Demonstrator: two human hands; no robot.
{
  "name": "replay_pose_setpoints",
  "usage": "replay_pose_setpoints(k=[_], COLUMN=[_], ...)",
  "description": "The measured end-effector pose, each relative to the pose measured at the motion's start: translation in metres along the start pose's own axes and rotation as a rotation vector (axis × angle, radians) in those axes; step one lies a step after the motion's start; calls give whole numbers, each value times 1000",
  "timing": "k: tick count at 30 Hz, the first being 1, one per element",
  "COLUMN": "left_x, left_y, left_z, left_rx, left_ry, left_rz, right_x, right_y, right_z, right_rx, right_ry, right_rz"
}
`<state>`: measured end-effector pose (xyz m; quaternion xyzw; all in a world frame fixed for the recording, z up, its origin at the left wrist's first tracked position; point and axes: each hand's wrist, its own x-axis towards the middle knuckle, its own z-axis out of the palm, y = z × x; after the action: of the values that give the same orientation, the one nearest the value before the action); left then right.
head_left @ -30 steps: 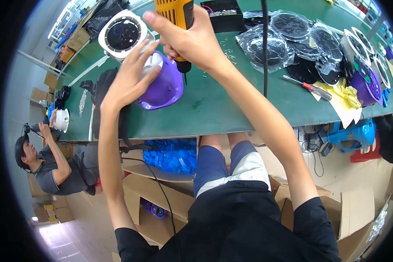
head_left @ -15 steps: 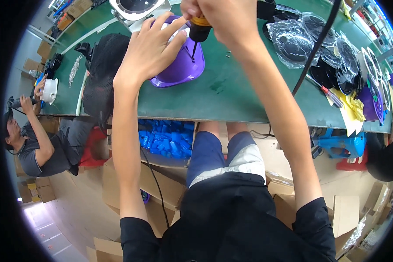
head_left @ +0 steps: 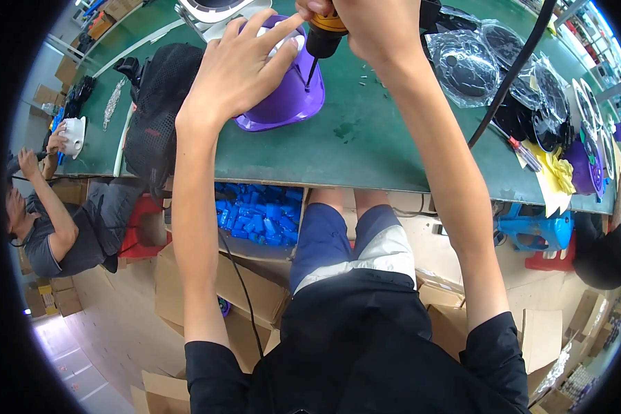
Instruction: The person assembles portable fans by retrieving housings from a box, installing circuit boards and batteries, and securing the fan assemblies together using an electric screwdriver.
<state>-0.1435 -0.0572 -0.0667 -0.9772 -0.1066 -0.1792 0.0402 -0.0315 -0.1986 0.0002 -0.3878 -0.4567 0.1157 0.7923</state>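
Note:
A purple plastic housing [head_left: 286, 107], bowl-like with a rounded rim, rests on the green workbench in front of me. My left hand [head_left: 238, 65] steadies it, its fingers reaching over the rim by a white part [head_left: 288, 40] inside. In my right hand [head_left: 376, 27] is a yellow and black power screwdriver [head_left: 324, 36], partly cut off by the upper edge. Its thin bit points down into the housing and meets the inner wall low on the right side. Small screws [head_left: 364, 77] lie on the bench to the right.
Left of the housing lies a black mesh bag [head_left: 160, 114]; behind it stands a white round fixture [head_left: 214, 10]. Plastic-wrapped black discs [head_left: 462, 69] and a screwdriver [head_left: 524, 153] are at right. A dark cable [head_left: 514, 72] hangs there. Blue parts fill a box [head_left: 259, 254] below.
The whole view has shifted slightly. The screwdriver bit stays inside the housing, and both hands keep their holds. At far left, another person's hands and white part have moved a little.

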Motion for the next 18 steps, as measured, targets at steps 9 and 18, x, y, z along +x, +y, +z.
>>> replay_pose_setpoints(k=[9,18], left_x=[1,3], left_y=[3,0], left_z=[4,5], left_rx=[-58,-48], left_ry=[87,56], left_rz=[5,-7], right_x=[11,6], right_y=[14,9], right_z=[15,13], right_rx=[-88,-161], right_ry=[-148,-52], right_rz=[-231,-190])
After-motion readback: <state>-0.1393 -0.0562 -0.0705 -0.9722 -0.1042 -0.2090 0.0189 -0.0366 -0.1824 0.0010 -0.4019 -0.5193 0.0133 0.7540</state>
